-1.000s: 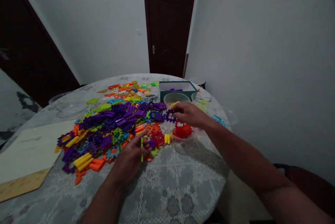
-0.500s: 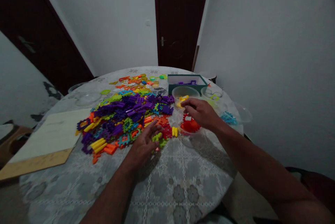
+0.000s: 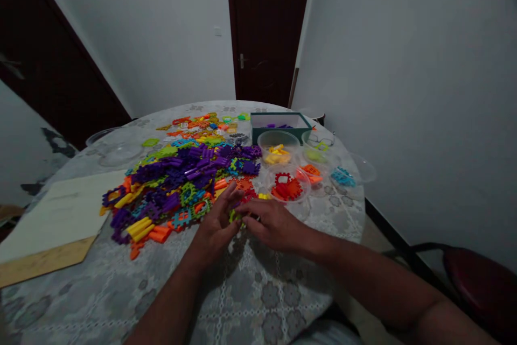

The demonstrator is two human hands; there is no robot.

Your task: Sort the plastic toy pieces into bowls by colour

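My left hand (image 3: pixel 217 229) rests at the near edge of a heap of plastic building pieces (image 3: pixel 189 173), its fingers spread and thumb apart. My right hand (image 3: pixel 277 225) reaches in from the right, fingers slightly bent and a gap showing between forefinger and thumb. Between the two hands lies a lime green piece (image 3: pixel 233 216), close to the fingertips of both. Just beyond my right hand, yellow tube pieces (image 3: pixel 264 196) are partly covered by it. A clear tub with red pieces (image 3: pixel 287 188) stands right behind that hand.
Farther back are a clear tub with yellow pieces (image 3: pixel 278 155), a tub with lime pieces (image 3: pixel 316 154), and a green box (image 3: pixel 281 128) holding purple pieces. Orange pieces (image 3: pixel 310 173) and blue pieces (image 3: pixel 343 176) sit at the right. A whitish board (image 3: pixel 60 210) lies at left.
My right hand has moved from above the yellow-piece tub down and left to beside my left hand. The left hand stays by the lime pieces. The view has turned slightly right.
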